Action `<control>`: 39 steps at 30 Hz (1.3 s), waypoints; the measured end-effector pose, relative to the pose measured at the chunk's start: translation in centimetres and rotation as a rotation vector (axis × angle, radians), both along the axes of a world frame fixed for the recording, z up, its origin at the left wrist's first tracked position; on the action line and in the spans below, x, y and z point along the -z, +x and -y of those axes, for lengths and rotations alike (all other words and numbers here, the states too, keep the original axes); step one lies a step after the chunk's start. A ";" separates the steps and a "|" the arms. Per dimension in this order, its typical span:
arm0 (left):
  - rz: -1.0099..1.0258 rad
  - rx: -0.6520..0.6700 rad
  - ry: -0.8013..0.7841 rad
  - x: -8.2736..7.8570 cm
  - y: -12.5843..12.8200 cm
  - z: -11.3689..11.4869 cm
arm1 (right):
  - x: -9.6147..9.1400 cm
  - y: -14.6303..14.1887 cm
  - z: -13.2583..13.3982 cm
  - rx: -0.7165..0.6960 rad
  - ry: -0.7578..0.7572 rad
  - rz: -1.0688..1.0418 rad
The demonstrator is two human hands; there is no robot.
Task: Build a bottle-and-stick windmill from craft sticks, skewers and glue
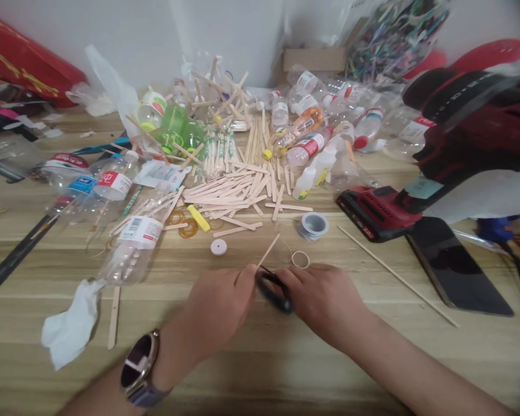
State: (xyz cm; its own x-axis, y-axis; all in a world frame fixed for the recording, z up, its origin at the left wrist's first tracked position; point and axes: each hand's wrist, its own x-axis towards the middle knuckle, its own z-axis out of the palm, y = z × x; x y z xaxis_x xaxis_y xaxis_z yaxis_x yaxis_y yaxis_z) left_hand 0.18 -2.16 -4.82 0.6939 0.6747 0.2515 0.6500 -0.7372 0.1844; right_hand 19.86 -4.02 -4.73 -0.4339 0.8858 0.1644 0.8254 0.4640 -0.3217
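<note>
My left hand (221,306) is closed in a pinch on a thin wooden stick (268,252) that points up and away from it. My right hand (325,300) is closed on black-handled scissors (274,290), which sit between the two hands, right at the stick's lower end. A watch (139,363) is on my left wrist. Both hands rest low over the wooden table (251,370), near its front middle.
A heap of flat wooden sticks (229,190), plastic bottles (130,242), a tape roll (312,224), a rubber band (300,259) and a white disc (219,247) lie behind the hands. A red drill (450,144) and a black phone (455,266) are at right. A crumpled tissue (71,326) lies at left.
</note>
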 end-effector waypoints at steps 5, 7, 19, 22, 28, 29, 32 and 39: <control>0.034 0.037 0.205 -0.3 0.2 0.2 | -0.5 -0.6 0.3 0.086 -0.593 -0.357; 0.061 0.043 0.168 -0.7 0.1 0.2 | -0.7 -0.4 0.4 0.078 -0.468 -0.319; 0.048 0.107 0.374 -1.9 -0.1 0.8 | -3.2 0.0 0.9 -0.002 -0.422 -0.328; 0.049 0.093 0.331 -1.9 -0.1 0.7 | -2.6 -0.1 0.7 0.006 -0.190 -0.225; 0.052 0.070 0.339 -2.0 -0.2 0.6 | -2.5 -0.3 0.6 0.012 -0.107 -0.195; 0.037 0.076 0.368 -2.0 -0.2 0.6 | -2.6 -0.4 0.6 0.020 -0.264 -0.269; -0.003 0.081 0.408 -1.9 -0.1 0.7 | -2.8 -0.7 0.6 -0.021 -0.520 -0.364; 0.089 0.042 0.194 -2.3 -0.2 0.7 | -1.5 -0.2 0.6 0.007 -0.064 -0.196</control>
